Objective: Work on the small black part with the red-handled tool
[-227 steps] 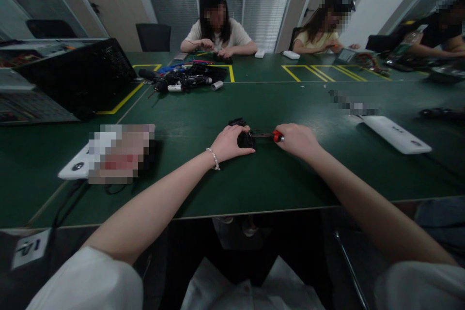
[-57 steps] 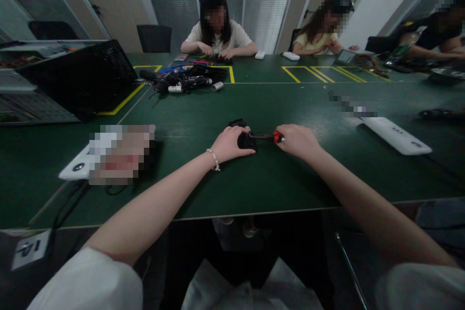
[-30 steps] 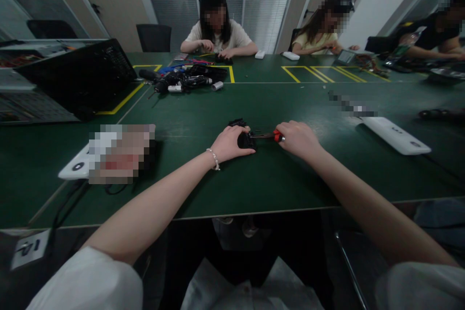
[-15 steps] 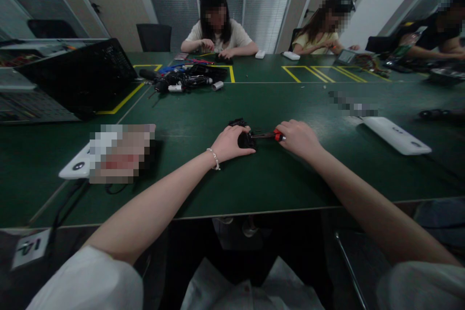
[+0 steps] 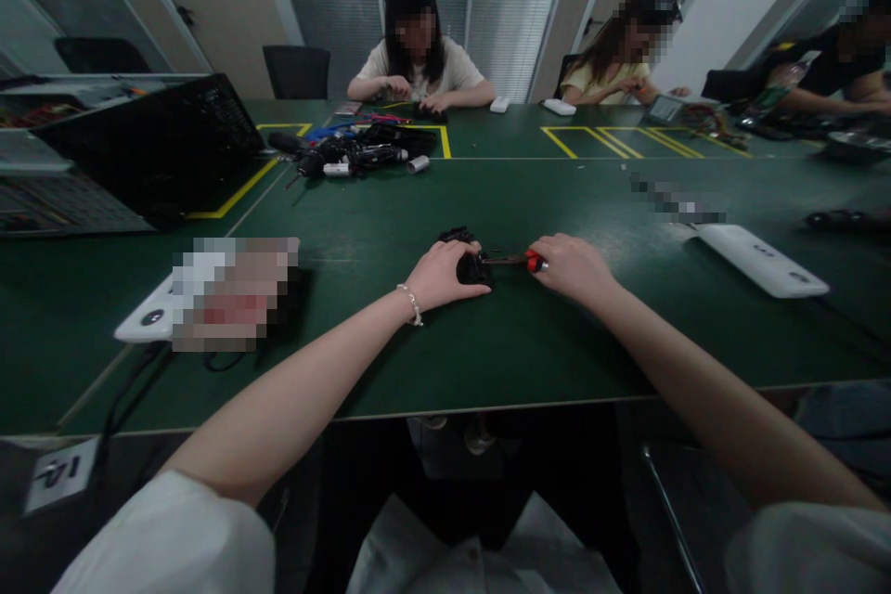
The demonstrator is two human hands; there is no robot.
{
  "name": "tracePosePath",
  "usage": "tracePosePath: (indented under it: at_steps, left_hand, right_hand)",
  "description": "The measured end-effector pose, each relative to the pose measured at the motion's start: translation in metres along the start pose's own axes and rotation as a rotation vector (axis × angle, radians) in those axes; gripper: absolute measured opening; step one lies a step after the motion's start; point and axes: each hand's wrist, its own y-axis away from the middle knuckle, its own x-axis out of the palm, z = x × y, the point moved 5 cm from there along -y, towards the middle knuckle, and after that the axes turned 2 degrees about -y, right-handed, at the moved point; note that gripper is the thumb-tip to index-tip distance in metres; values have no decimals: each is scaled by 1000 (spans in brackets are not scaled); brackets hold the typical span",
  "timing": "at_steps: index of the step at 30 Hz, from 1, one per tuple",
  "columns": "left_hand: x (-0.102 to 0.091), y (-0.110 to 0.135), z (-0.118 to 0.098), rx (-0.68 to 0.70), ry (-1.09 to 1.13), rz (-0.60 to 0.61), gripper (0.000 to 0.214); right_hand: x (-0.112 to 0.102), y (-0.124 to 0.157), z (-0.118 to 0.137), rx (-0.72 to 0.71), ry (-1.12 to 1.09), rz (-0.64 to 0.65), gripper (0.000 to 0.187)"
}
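My left hand is curled over a small black part that rests on the green table, holding it down. My right hand is closed round a screwdriver with a red handle. Its thin dark shaft points left and meets the black part. Another bit of the black part shows just behind my left fingers. A bead bracelet sits on my left wrist.
A white flat device lies to the right, another white device with a blurred patch to the left. An open black laptop stands far left. A pile of black tools lies mid-table. Three people sit across and to the right.
Hardly anything differs. My right hand has shifted slightly with the screwdriver; my left hand stays on the black part.
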Motion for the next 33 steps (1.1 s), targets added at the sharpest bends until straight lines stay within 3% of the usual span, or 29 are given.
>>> tracePosePath:
  at_steps: [11, 23, 33]
  left_hand:
    - [-1, 0, -2, -15, -6, 11, 54]
    - [-2, 1, -1, -13, 11, 13, 54]
    - [-2, 0, -2, -17, 1, 10, 55]
  right_hand:
    - [-9, 1, 4, -71, 91, -68, 21]
    - [-4, -1, 3, -18, 18, 6, 21]
    - [-8, 0, 3, -90, 96, -83, 20]
